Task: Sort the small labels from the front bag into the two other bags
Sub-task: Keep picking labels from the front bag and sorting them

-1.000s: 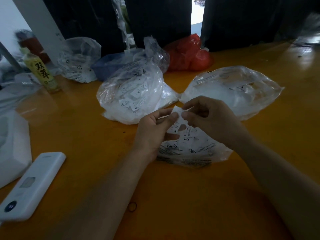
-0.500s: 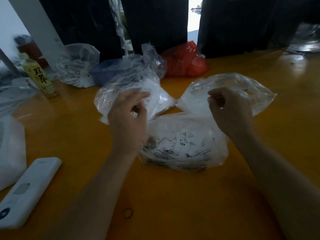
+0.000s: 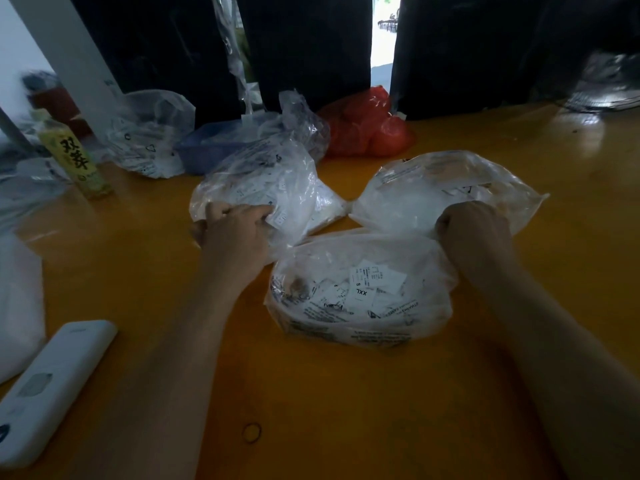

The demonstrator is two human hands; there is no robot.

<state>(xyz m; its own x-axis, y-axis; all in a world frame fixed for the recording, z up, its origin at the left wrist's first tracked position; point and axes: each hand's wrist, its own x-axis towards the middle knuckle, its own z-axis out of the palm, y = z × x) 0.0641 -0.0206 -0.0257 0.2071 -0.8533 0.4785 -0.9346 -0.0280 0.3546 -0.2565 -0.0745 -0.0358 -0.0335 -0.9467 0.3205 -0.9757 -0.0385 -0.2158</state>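
Observation:
The front bag (image 3: 360, 317), clear plastic, lies open in front of me with several small white labels (image 3: 367, 285) inside, one marked XXL. Behind it on the left is a fuller left bag (image 3: 277, 181) of labels. Behind it on the right is the flatter right bag (image 3: 443, 188). My left hand (image 3: 235, 233) rests at the near edge of the left bag, its curled fingers pinching a small label (image 3: 278, 220). My right hand (image 3: 474, 230) sits curled at the near edge of the right bag. Its fingertips are hidden, so whatever they hold is out of sight.
An orange table (image 3: 329, 410) carries everything. A white remote-like device (image 3: 52, 386) lies at the front left beside a white bag (image 3: 17, 299). A yellow bottle (image 3: 76, 161), another clear bag (image 3: 149, 136), a blue tub (image 3: 207, 147) and a red bag (image 3: 367, 126) line the back.
A second ago both hands held labels together over the front bag. They have moved apart, the left to the left bag and the right to the right bag.

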